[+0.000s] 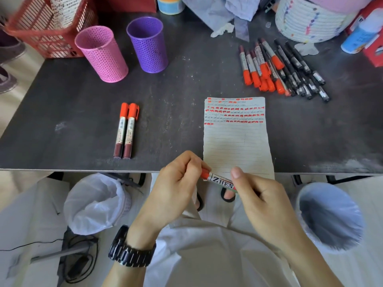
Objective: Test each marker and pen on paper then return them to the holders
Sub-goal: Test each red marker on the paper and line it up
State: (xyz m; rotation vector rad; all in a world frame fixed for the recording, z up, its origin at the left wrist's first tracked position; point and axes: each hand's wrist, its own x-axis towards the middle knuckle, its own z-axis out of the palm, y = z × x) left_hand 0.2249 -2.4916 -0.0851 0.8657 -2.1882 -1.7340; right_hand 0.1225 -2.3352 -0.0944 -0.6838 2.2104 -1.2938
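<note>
Dark scuffed tabletop (pixel 62 112) in soft daylight.
Below it, pale floor (pixel 27 204), two plastic-lined waste bins (pixel 97 204) either side.

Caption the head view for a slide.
Both hands, left hand and right hand, grip a red marker over the paper.

red basket (pixel 41 34), rope basket (pixel 310 21), two lined bins (pixel 97 204), wristwatch (pixel 130 249)

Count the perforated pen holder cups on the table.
2: a pink perforated metal cup at the table's far left, and a purple perforated metal cup just right of it, apart.
</note>
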